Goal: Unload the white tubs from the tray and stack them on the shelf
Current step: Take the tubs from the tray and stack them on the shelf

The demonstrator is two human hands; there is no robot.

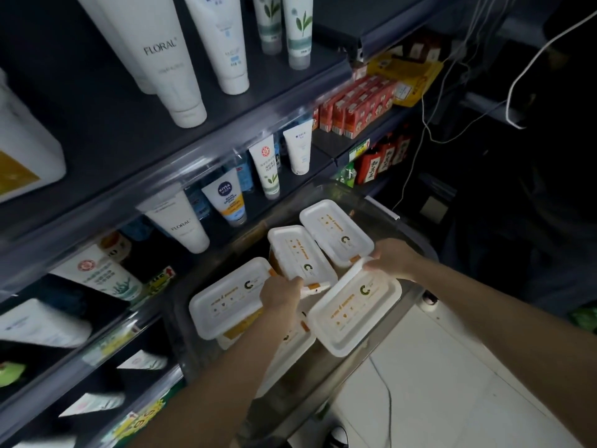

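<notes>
Right hand (392,258) grips far corner of tilted white rectangular plastic tub (353,310) in clear plastic tray (410,232), long axis near-left to far-right, dark shelf (145,124) leftward; left hand (281,294) pinches neighbouring tub (302,257).

Bits that can't be made out
Lowest tub (290,347) mostly hidden under left forearm (245,360) & tilted tub (352,308); lid print too small to read; bottom-left shelf packs (42,324) blurred; white jug (26,140) cut off at left edge.

FLORAL: upper white tube (161,59) | FLORAL: lower white tube (181,223) | NIVEA MEN: navy-topped tube (226,198)
</notes>
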